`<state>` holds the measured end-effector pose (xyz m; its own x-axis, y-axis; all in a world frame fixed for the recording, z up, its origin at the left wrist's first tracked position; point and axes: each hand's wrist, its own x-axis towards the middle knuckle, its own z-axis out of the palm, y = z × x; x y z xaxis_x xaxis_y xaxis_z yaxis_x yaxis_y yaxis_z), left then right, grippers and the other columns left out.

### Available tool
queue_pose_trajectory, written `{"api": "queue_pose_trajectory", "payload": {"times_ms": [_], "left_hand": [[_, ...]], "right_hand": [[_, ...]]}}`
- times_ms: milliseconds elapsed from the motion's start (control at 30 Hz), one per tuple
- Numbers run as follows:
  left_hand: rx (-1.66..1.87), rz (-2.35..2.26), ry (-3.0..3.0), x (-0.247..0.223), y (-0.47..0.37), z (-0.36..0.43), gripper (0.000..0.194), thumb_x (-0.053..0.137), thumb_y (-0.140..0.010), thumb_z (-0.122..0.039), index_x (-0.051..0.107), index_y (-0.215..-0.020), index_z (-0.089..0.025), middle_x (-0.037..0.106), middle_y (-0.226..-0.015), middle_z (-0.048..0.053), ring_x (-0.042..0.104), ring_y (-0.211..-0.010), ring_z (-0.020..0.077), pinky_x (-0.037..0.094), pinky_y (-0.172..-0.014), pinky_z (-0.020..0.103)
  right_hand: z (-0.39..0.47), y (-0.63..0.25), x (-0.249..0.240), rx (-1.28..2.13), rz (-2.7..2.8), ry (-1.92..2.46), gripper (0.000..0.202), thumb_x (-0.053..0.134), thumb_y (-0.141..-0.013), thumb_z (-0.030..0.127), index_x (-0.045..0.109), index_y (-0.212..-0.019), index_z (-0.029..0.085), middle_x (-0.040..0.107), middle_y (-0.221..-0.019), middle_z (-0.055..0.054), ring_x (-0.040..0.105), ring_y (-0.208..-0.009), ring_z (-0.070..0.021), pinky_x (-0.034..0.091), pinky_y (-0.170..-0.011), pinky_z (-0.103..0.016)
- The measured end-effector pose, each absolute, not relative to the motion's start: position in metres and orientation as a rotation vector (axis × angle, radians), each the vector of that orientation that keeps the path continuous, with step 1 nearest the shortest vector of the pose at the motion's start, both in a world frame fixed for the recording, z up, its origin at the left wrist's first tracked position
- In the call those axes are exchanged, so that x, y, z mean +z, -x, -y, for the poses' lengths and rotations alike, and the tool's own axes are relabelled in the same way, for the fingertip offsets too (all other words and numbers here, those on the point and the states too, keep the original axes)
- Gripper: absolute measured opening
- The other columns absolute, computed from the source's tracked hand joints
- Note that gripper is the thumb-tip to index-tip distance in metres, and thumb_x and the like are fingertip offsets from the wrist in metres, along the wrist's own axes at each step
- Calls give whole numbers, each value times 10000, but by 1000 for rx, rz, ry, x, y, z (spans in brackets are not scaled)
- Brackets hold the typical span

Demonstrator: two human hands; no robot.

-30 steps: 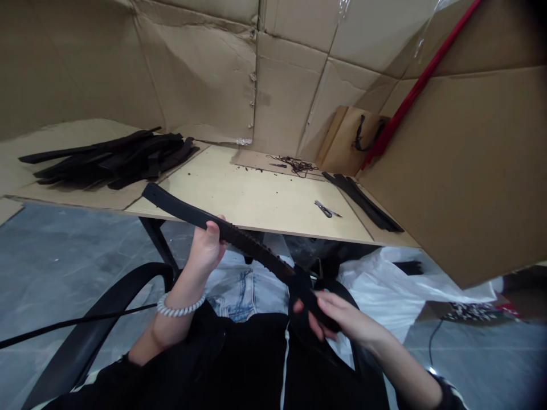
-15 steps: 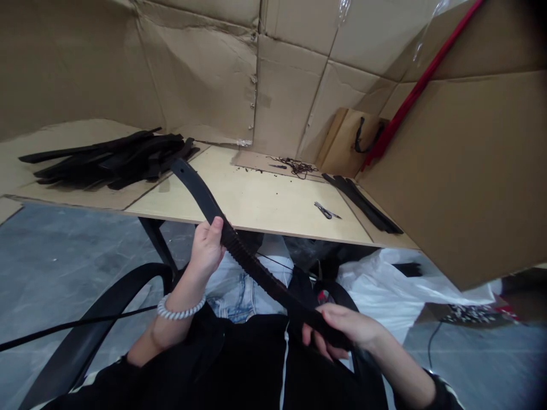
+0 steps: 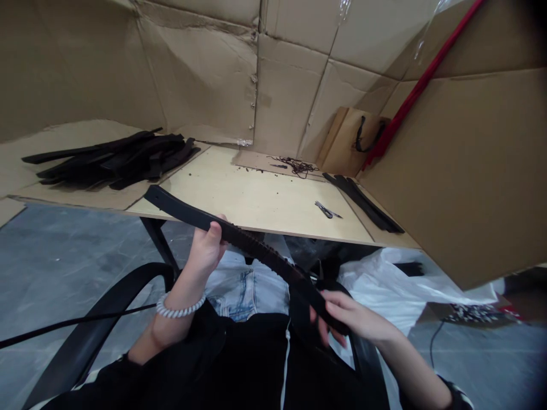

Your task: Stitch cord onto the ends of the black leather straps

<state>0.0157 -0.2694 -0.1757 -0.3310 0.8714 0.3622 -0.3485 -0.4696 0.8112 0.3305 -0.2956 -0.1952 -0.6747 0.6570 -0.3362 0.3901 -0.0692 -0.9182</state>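
A long black curved strip (image 3: 265,253) slants over my lap, its upper left end above the table's front edge. Rough, ridged dark material runs along its middle. My left hand (image 3: 208,245) grips it left of the ridged part, thumb on top. Near the lower right end, my right hand (image 3: 342,319) holds the strip between thumb and fingers. On the table (image 3: 256,199) lie small snips (image 3: 325,209). A heap of black strips (image 3: 115,159) is at the left, and a few more strips (image 3: 363,202) lie at the right.
Tangled dark cord (image 3: 299,167) lies at the table's back beside a small dark tool. Cardboard walls (image 3: 290,85) enclose the table. A paper bag (image 3: 348,139) leans at the back right, near a red strip (image 3: 423,82). White plastic (image 3: 376,285) hangs below right.
The strip has turned in my hands; its upper left end has dropped and shifted left. My right hand has moved slightly.
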Motion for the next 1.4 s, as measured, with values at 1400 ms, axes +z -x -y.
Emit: {"api": "queue_pose_trajectory", "payload": {"times_ms": [1400], "left_hand": [[1883,-863,-1195,-171,-13,272,587,730,-623,-719,685,-563,-137,605,-521,64,515,-473,123,398,-415,239]], "right_hand": [[281,-336,-195,1134,2110,1193,362,618,-870,528,595,-927,172,643,-798,-46,569,-607,-142,446,-572,-263]]}}
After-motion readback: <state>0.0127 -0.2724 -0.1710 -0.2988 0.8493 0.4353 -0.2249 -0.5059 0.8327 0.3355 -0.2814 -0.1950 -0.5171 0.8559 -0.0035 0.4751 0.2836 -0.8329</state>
